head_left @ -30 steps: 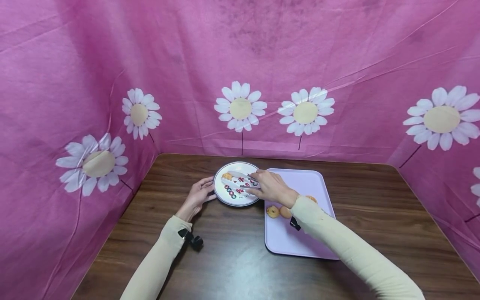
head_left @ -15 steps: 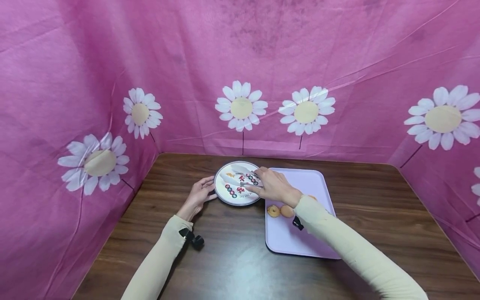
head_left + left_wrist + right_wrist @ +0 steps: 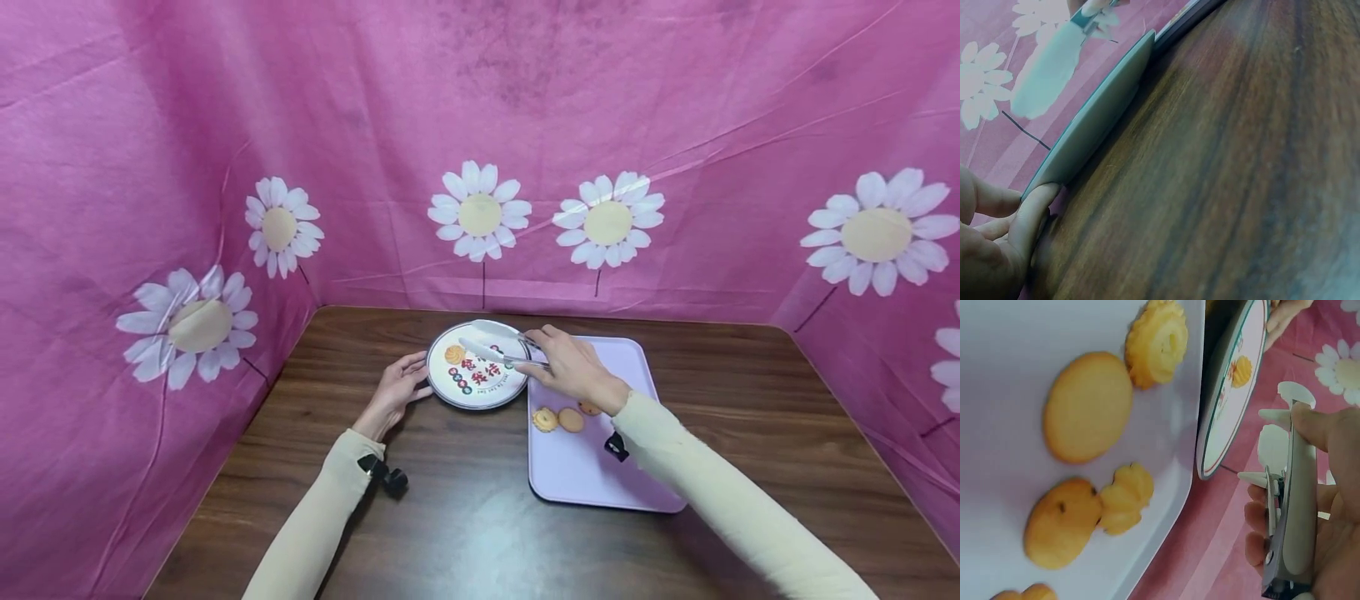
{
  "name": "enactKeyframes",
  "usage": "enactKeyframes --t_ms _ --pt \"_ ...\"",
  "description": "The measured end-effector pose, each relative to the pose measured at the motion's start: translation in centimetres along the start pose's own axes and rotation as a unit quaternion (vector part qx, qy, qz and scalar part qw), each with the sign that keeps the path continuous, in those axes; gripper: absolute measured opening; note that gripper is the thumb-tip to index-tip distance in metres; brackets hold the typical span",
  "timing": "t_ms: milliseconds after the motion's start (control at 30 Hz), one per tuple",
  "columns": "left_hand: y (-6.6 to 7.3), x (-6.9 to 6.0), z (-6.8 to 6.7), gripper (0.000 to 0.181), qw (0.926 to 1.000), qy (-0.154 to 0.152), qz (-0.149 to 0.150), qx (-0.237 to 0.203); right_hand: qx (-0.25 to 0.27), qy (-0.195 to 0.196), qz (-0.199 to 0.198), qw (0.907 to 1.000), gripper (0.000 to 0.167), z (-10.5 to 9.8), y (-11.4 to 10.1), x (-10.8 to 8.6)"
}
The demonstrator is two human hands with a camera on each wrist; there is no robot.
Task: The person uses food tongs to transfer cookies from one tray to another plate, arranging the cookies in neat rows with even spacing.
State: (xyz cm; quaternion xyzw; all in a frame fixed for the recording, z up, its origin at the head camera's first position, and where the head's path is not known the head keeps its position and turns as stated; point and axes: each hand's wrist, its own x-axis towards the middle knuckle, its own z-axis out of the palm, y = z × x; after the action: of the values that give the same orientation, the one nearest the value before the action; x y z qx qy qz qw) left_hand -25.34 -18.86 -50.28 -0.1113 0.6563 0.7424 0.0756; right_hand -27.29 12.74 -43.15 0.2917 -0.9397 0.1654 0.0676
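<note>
Right hand (image 3: 573, 367) is grasping the tongs (image 3: 1297, 519), grip wrapped round the handles. They're hovering above the plate (image 3: 480, 403), long axis running roughly left-right, tips pointing left and slightly far, arms spreading apart. Left hand (image 3: 397, 390) is pinching the plate's left rim; only the left wrist cam is clearly showing a finger underneath. One cookie (image 3: 454, 355) is sitting on it. Head cam's showing three on the tray (image 3: 585, 483), but right wrist's also catching a flower-shaped cookie (image 3: 1125, 500).

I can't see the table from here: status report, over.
Left hand pinching plate. Right hand holding tongs, empty, above plate. One cookie on plate, more cookies on tray. No obstruction seen.
</note>
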Motion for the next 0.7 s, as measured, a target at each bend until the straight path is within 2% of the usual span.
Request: enactKeyframes --t_ms 267,700 --pt "-0.1 0.0 -0.1 0.048 1.0000 0.000 -0.003 0.000 0.001 0.013 0.015 0.9998 0.058 -1.2 1.5 -2.0" --pt "0.2 -0.2 -0.1 0.049 1.0000 -0.005 -0.003 -0.001 -0.027 0.046 -0.011 0.9985 0.036 -1.2 4.1 -6.3"
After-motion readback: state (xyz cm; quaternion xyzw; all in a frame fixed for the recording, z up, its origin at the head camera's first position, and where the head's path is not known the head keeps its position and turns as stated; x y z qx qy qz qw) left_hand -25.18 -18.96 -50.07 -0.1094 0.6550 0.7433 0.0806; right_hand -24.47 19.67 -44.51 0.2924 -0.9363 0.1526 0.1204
